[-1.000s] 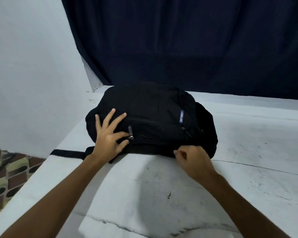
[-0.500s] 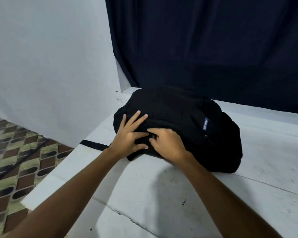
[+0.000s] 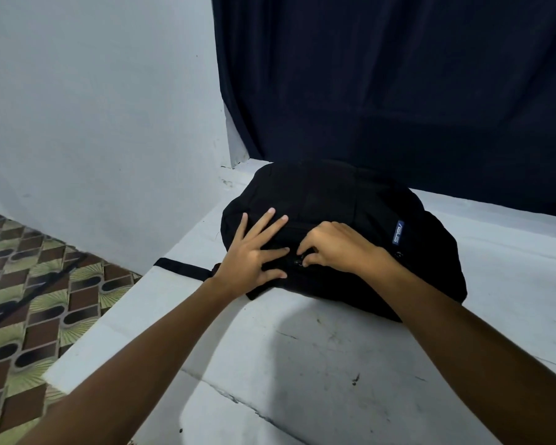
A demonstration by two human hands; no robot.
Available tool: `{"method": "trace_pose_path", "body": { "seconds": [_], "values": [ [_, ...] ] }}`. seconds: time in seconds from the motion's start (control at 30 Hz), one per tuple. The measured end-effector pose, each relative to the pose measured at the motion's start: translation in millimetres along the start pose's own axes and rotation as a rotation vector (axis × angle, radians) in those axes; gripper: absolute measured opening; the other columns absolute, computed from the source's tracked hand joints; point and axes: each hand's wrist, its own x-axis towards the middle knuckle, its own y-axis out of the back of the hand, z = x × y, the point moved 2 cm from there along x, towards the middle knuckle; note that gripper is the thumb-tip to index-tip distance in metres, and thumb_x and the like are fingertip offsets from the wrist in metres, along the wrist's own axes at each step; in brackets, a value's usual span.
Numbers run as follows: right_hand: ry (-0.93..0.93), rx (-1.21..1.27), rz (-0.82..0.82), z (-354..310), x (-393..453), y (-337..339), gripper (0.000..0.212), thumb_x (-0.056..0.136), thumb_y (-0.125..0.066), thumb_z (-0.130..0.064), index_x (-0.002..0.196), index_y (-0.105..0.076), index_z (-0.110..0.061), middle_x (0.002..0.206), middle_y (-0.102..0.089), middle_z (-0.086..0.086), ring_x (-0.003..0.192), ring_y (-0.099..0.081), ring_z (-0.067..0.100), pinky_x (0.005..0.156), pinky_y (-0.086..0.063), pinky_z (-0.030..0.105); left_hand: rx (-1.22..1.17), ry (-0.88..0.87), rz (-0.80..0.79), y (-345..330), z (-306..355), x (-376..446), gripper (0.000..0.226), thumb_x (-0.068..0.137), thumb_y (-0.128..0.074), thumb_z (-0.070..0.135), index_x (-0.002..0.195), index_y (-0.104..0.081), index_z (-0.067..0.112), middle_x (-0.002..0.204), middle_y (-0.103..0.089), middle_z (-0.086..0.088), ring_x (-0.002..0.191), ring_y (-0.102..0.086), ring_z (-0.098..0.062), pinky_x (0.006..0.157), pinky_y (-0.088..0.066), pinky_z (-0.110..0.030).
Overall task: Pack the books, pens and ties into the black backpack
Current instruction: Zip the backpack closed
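Left hand (image 3: 254,252) lies flat on the black backpack (image 3: 344,226), fingers spread wide apart, palm pressing the fabric near frame centre; nothing gripped. Right hand (image 3: 337,247) sits just beside it, touching the bag, fingertips curled together and pinched on a small metal zipper pull (image 3: 299,262). By size: dark navy curtain (image 3: 398,91) fills the upper right of the frame, soft cloth hanging in vertical folds. Pale wall (image 3: 93,107) takes the upper left, smooth matte paint with a few scuffs. White table (image 3: 302,364) covers the lower centre and right, hard flat surface with thin crack lines and dark specks. Patterned floor (image 3: 23,309) at lower left, repeating brown diamonds, dark ovals and green fan shapes. Backpack is centre frame on the table's far left corner, against the curtain: rounded, domed, matte woven fabric, lying flat, bulging. Flat black webbing strap (image 3: 182,268) runs out of its left end to the table edge. Small blue rectangular label (image 3: 398,232) with pale lettering is sewn on the right part of the top panel. Whether the zipper under the right hand is closed I cannot tell, fingers cover it.
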Motion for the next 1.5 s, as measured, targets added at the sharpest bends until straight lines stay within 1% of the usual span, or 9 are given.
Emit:
{"method": "trace_pose_path", "body": {
  "seconds": [0.13, 0.27, 0.63, 0.73, 0.83, 1.03, 1.17, 1.33, 1.5],
  "values": [
    [-0.109, 0.009, 0.071, -3, -5, 5, 0.015, 0.079, -0.073, -0.039, 0.088, -0.072, -0.027, 0.081, -0.066, -0.007, 0.083, -0.062, 0.017, 0.066, -0.039, 0.028, -0.014, 0.024, 0.051, -2, 1, 0, 0.046, 0.077, -0.064, 0.056, 0.099, -0.077, 0.017, 0.149, -0.043, -0.011, 0.144, -0.028, -0.033, 0.110, -0.020, -0.070],
    [-0.294, 0.176, 0.144, -5, -17, 6, 0.030, 0.076, -0.074, -0.045, 0.064, -0.064, -0.020, 0.067, -0.063, -0.006, 0.069, -0.060, 0.013, 0.062, -0.040, 0.028, -0.040, 0.071, 0.126, -3, 4, 5, 0.044, 0.078, -0.064, 0.056, 0.088, -0.077, 0.016, 0.143, -0.051, -0.012, 0.140, -0.034, -0.033, 0.109, -0.018, -0.071],
    [-0.533, 0.415, 0.338, 35, -102, -18, 0.043, 0.079, -0.074, -0.035, 0.053, -0.044, -0.018, 0.048, -0.042, -0.005, 0.051, -0.045, 0.010, 0.054, -0.037, 0.029, -0.065, 0.008, 0.174, -2, -2, 2, 0.043, 0.092, -0.056, 0.050, 0.086, -0.077, 0.014, 0.140, -0.053, -0.013, 0.138, -0.037, -0.037, 0.110, -0.015, -0.071],
    [-0.652, 0.479, 0.491, 84, -159, -24, 0.045, 0.076, -0.079, -0.024, 0.050, -0.043, -0.023, 0.054, -0.044, -0.005, 0.056, -0.046, 0.015, 0.058, -0.035, 0.031, -0.037, 0.005, 0.171, -4, -2, 1, 0.040, 0.090, -0.059, 0.048, 0.084, -0.078, 0.013, 0.140, -0.053, -0.014, 0.139, -0.037, -0.037, 0.108, -0.015, -0.073],
    [-0.778, 0.472, 0.631, 119, -206, -31, 0.030, 0.073, -0.082, -0.020, 0.055, -0.058, -0.021, 0.085, -0.054, 0.003, 0.087, -0.052, 0.019, 0.078, -0.036, 0.029, -0.008, 0.090, 0.186, -4, 16, 9, 0.026, 0.078, -0.065, 0.036, 0.081, -0.077, 0.013, 0.142, -0.051, -0.015, 0.141, -0.031, -0.040, 0.106, -0.009, -0.076],
    [-0.675, 0.670, 0.687, 119, -211, -47, 0.024, 0.081, -0.073, -0.009, 0.062, -0.059, -0.005, 0.105, -0.063, 0.007, 0.099, -0.058, 0.016, 0.080, -0.042, 0.014, -0.026, -0.064, 0.140, -23, 152, 61, 0.042, 0.071, -0.070, 0.040, 0.107, -0.073, 0.019, 0.149, -0.042, -0.017, 0.144, -0.025, -0.041, 0.107, -0.003, -0.076],
    [-0.613, 0.760, 0.676, 118, -213, -50, 0.022, 0.083, -0.071, -0.005, 0.065, -0.059, 0.002, 0.102, -0.064, 0.007, 0.100, -0.060, 0.014, 0.074, -0.038, -0.002, 0.092, 0.069, -0.039, -62, 198, 83, 0.046, 0.065, -0.082, 0.039, 0.106, -0.074, 0.021, 0.149, -0.042, -0.016, 0.144, -0.024, -0.042, 0.103, -0.006, -0.080],
    [-0.419, 0.731, 0.512, 92, -204, -54, 0.024, 0.082, -0.071, -0.006, 0.065, -0.057, -0.001, 0.104, -0.060, 0.004, 0.099, -0.059, 0.014, 0.071, -0.035, -0.002, 0.041, 0.084, -0.004, -52, 181, 50, 0.005, 0.071, -0.073, 0.019, 0.075, -0.071, 0.016, 0.135, -0.058, -0.012, 0.140, -0.033, -0.040, 0.102, -0.015, -0.080],
    [-0.166, 0.610, 0.512, 36, -187, -59, 0.029, 0.081, -0.074, -0.017, 0.063, -0.054, -0.006, 0.094, -0.048, -0.007, 0.084, -0.053, 0.013, 0.074, -0.041, 0.020, 0.012, 0.084, 0.043, -4, 163, -11, 0.009, 0.085, -0.067, 0.019, 0.081, -0.069, 0.011, 0.136, -0.053, -0.021, 0.138, -0.034, -0.044, 0.107, -0.023, -0.070]
  ]
}}
